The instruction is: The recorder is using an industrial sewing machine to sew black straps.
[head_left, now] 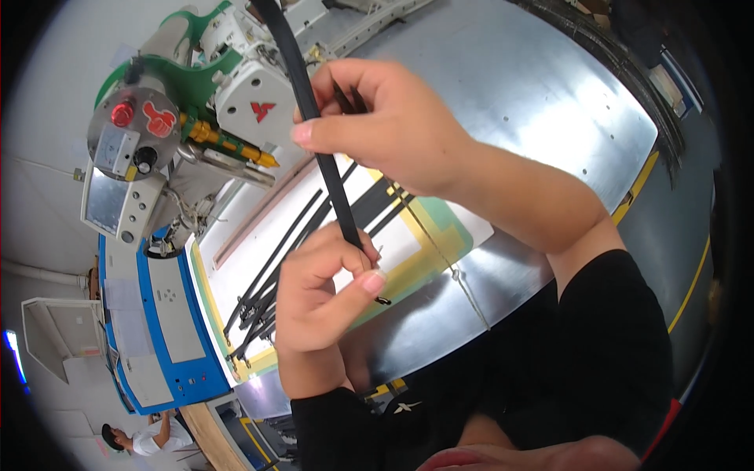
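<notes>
A long black strip (338, 196) runs diagonally from the top of the view down through both hands. My right hand (385, 125) grips it higher up between thumb and fingers, along with a small dark pointed tool (349, 100). Lower down, my left hand (318, 298) pinches the strip near its end, where a small dark metal piece (383, 300) shows below the thumb. Beneath my hands, several similar black strips (377, 200) lie on a white board (243, 251) edged with yellow and green tape (440, 235).
A white and green machine (243, 102) with knobs and a small screen stands at upper left, above a blue cabinet (165, 330). A shiny metal table (550, 78) surrounds the board. A co-worker (149, 439) in a white top is at lower left.
</notes>
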A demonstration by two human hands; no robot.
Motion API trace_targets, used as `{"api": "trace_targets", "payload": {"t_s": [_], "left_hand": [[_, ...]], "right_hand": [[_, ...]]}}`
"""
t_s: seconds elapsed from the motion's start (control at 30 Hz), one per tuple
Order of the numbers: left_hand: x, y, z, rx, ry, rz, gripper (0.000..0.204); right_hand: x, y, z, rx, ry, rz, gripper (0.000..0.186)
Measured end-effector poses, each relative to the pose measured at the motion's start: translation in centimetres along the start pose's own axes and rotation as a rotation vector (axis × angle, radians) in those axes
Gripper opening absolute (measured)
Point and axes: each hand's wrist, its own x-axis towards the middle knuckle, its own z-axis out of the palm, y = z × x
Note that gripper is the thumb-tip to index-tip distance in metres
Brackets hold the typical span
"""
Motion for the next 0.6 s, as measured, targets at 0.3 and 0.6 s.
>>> {"api": "trace_targets", "payload": {"t_s": [0.3, 0.6], "left_hand": [[-1.0, 2.2, -1.1, 0.111, -0.21, 0.118, 0.017], [-0.4, 1.9, -4.3, 0.051, -0.735, 0.351, 0.013]], "right_hand": [[-1.1, -3.2, -0.8, 0.078, -0.017, -0.184, 0.021], [-0.8, -4.6, -2.3, 0.04, 0.17, -0.258, 0.035]]}}
